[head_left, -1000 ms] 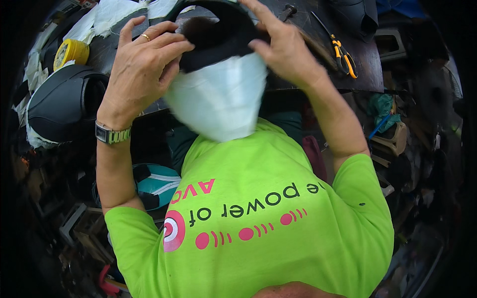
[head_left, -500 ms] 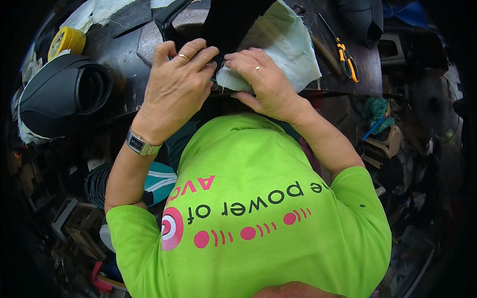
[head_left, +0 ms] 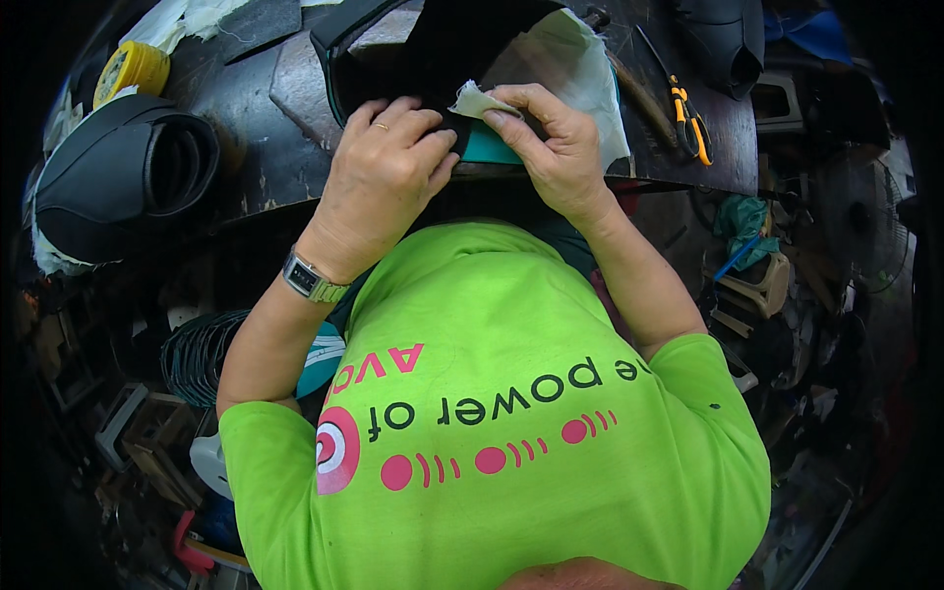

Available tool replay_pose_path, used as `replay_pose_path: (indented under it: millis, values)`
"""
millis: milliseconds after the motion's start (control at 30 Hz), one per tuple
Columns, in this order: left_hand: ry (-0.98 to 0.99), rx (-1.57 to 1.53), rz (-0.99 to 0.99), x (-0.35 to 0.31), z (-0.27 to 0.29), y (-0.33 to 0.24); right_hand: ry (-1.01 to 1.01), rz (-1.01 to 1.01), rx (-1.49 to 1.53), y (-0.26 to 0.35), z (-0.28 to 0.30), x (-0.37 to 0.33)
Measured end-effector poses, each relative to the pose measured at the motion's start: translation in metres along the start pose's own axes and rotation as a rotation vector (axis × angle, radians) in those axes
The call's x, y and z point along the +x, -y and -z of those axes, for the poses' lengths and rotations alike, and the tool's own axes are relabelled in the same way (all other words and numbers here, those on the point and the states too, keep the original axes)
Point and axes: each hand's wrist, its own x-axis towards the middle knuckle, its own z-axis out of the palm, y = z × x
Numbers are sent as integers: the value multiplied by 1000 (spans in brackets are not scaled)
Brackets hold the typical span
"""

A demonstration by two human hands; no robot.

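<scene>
My right hand (head_left: pixel 565 152) pinches the turned-up edge of a white cloth sheet (head_left: pixel 570 64) between thumb and index finger. Its frayed corner sticks out beside my fingertips. A teal strip (head_left: pixel 489 147) shows under the lifted edge. With bent fingers, my left hand (head_left: pixel 388 177) is closed on the near edge of a black piece of material (head_left: pixel 457 44); its thumb is hidden. The black piece lies against the white cloth on the workbench. A black band-like edge (head_left: pixel 339 34) of it curves up at the left.
At the bench's left stand a rolled black part (head_left: pixel 128 187) and a yellow tub (head_left: pixel 133 74). Orange-handled pliers (head_left: pixel 691 123) and a wooden handle (head_left: pixel 644 98) lie right. Another black part (head_left: pixel 723 44) sits behind them. Clutter surrounds a stool (head_left: pixel 767 285) at the right.
My right hand has lifted and folded back the cloth's near edge, baring the teal strip. The left hand has moved right and slightly nearer.
</scene>
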Motion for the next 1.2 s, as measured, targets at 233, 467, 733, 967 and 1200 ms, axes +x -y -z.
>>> replay_pose_path:
  millis: [233,467,733,967,1200]
  values:
    - [69,13,-131,2,-3,3,-23,-17,59,-7,-2,0]
    - [83,-103,0,6,-3,2,-24,-48,110,-8,-1,0]
    - [23,-81,-176,2,-3,13,-23,-63,115,-6,0,1]
    - [1,9,-91,7,-10,1,-49,-73,137,-8,-2,1]
    - [-234,-389,468,10,-3,15,24,-66,179,-7,3,0]
